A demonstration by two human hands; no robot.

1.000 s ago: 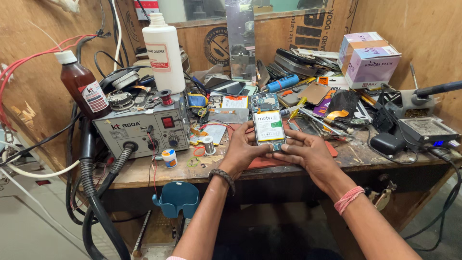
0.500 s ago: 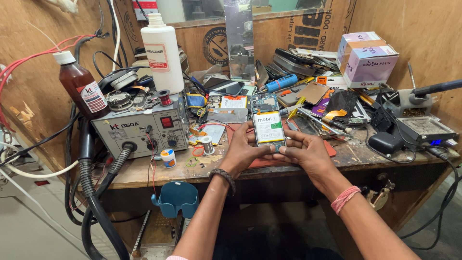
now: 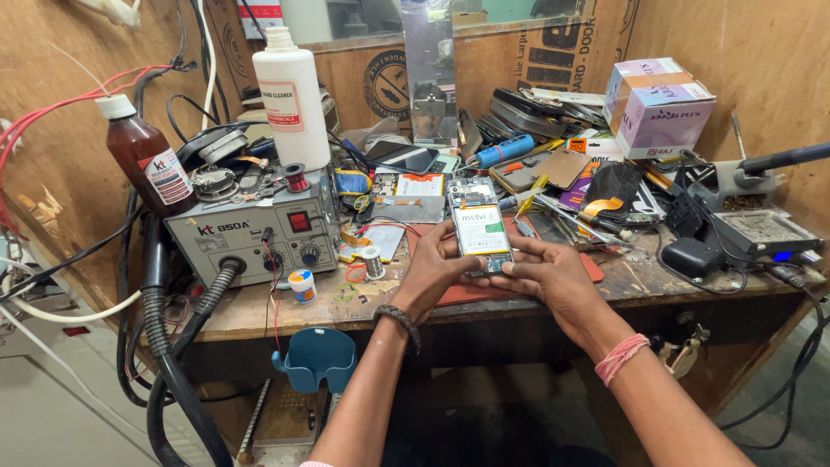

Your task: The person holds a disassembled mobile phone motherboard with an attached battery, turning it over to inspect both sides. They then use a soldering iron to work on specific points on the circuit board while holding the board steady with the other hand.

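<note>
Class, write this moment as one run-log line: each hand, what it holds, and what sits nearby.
left hand: grips opened phone | right hand: grips same phone | phone: back off, battery showing | nearby: grey rework station, solder spool

rough wooden bench (image 3: 259,316), glossy plastic bottle (image 3: 292,99)

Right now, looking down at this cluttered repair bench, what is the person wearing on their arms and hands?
Both forearms are bare, with no sleeves or gloves in view. The left hand has a dark beaded bracelet around its wrist. The right hand has a band of pink thread wound around its wrist. No rings or watch show.
</note>
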